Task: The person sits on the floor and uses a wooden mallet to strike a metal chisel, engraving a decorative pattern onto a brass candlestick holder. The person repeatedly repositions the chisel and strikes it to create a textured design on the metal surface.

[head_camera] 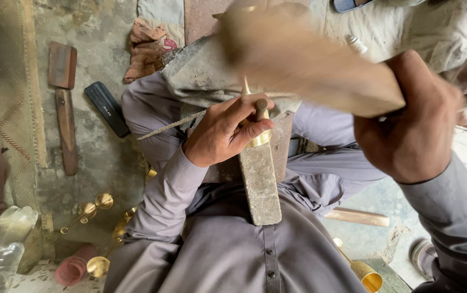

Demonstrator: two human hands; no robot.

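Note:
My left hand (224,132) grips a small brass piece (260,137) and a short punch-like rod (261,107) against a grey metal bar (259,182) that lies across my lap. My right hand (411,116) is closed around the handle of a wooden mallet (304,54), raised above the work and blurred by motion. A thin metal rod (171,125) runs out to the left from under my left hand.
Several brass goblet-shaped pieces (93,204) lie on the floor at the lower left, another brass cup (368,275) at the lower right. A black case (107,108), wooden blocks (62,65), a rag (146,49), a wooden stick (357,217) and a plastic bottle (3,247) lie around.

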